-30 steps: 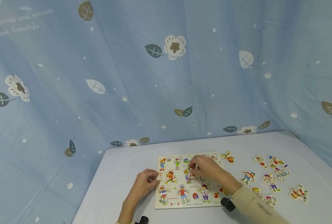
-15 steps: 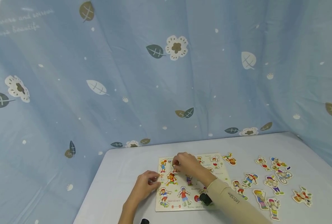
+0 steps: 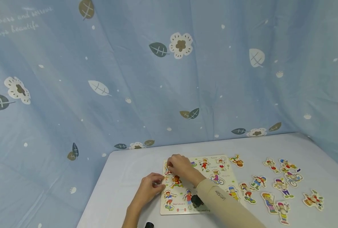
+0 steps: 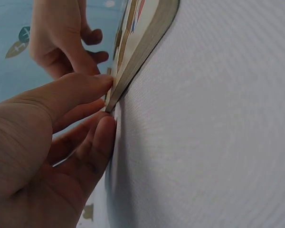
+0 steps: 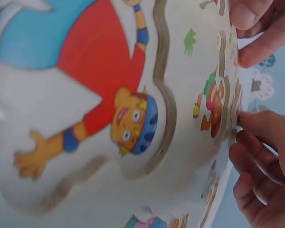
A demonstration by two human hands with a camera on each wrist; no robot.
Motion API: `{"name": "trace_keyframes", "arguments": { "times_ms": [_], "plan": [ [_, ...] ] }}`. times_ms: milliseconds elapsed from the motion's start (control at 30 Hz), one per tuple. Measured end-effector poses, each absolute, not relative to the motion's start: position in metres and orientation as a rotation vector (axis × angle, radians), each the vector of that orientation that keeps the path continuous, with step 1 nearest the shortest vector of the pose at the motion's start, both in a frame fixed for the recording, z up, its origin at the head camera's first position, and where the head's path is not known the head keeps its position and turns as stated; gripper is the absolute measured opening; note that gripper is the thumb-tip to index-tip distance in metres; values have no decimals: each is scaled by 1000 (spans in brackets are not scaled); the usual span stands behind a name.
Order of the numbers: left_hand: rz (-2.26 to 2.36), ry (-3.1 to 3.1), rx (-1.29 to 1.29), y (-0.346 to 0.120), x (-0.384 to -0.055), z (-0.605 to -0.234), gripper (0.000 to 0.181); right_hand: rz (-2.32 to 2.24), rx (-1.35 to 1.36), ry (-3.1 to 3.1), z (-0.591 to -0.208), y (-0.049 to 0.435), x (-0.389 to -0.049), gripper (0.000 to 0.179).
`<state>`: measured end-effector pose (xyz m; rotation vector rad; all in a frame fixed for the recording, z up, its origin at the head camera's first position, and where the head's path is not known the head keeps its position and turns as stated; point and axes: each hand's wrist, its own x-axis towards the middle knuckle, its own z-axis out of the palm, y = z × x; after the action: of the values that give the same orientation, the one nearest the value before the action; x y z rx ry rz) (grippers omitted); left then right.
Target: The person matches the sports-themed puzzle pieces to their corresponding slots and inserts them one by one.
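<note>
A wooden puzzle board printed with sports figures lies flat. At its upper left corner my right hand pinches a small puzzle piece, mostly hidden by the fingers; red shows at its lower end. It sits right over the slot there. In the right wrist view, the fingertips of my right hand are close against the board's surface. My left hand rests beside the board, thumb and fingertips touching its left edge. The left wrist view shows the thumb against that edge, with the other fingers low beside it.
Several loose puzzle pieces lie on the white cloth to the right, among them a cyclist, a skateboarder and one farther right. One piece lies near the board's upper right corner. A blue curtain hangs behind the table.
My right hand has moved left across the board with the piece, from the middle to the upper left corner. My left hand stays at the left edge.
</note>
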<state>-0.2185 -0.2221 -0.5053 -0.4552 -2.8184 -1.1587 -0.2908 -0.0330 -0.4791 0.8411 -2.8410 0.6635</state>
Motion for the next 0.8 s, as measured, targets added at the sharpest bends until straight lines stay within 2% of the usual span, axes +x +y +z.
{"name": "trace_keyframes", "arguments": {
  "times_ms": [800],
  "plan": [
    [-1133,-2815,-461,-220,-219,-505,29,635,764,-2815,-488,-43,-286,7]
  ]
}}
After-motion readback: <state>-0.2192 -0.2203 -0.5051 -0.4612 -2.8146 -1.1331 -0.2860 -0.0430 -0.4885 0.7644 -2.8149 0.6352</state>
